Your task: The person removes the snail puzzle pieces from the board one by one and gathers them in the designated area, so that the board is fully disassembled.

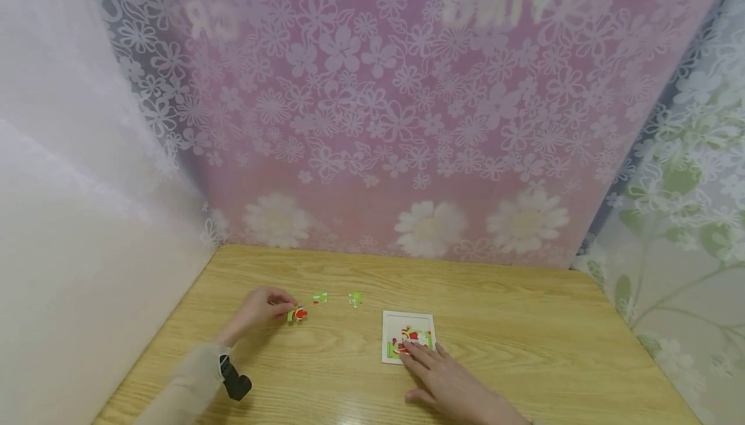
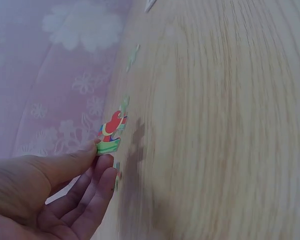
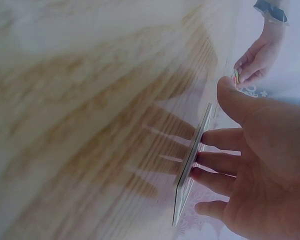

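My left hand pinches a red, yellow and green jigsaw piece between thumb and fingertips, held just above the table at the left. On the square white puzzle tray, my right hand rests with its fingers extended, fingertips on the near part. Joined pieces in red, green and white lie inside the tray, partly covered by those fingers. Two loose green-and-white pieces, a left one and a right one, lie between the left hand and the tray. Another piece shows beyond the left fingers.
The wooden table meets a pink flowered curtain at its back edge. A pale wall borders the left side, and a leafy patterned sheet the right. A dark band with a device sits on the left wrist.
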Demonstrator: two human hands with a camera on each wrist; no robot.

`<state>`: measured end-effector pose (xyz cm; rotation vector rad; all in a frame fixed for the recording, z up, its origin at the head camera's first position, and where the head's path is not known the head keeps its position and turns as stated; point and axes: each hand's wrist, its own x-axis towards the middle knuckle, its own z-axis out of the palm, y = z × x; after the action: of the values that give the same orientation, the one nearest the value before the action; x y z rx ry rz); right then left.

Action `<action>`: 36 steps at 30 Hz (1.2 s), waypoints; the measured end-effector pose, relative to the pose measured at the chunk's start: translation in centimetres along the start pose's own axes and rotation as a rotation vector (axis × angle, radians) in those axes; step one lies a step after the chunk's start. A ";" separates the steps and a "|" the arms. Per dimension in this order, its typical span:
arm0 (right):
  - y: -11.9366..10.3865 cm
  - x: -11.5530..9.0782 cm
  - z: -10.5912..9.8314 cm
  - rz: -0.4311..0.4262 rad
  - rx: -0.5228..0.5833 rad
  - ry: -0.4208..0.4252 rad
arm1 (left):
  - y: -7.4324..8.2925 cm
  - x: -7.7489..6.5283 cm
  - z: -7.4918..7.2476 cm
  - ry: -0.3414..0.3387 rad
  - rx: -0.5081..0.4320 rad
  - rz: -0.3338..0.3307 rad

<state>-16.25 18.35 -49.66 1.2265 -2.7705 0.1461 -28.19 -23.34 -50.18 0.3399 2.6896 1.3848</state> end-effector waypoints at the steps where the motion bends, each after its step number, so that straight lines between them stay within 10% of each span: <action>1: 0.0 0.0 0.0 0.002 0.007 -0.004 | -0.1 -0.2 -0.2 -0.001 0.001 -0.006; 12: 0.2 0.0 0.1 0.023 0.037 -0.039 | -1.3 -1.1 -1.3 -0.020 -0.057 -0.099; 24: 0.5 -0.1 0.8 0.002 0.001 0.002 | -0.9 -1.3 -1.1 0.025 0.125 -0.039; 36: 0.3 -0.1 0.2 0.029 0.062 -0.042 | -0.7 -1.2 -0.7 0.052 0.108 -0.062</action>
<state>-16.42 18.55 -49.83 1.2182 -2.8408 0.2124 -27.31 -24.55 -50.40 0.2294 2.7983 1.2523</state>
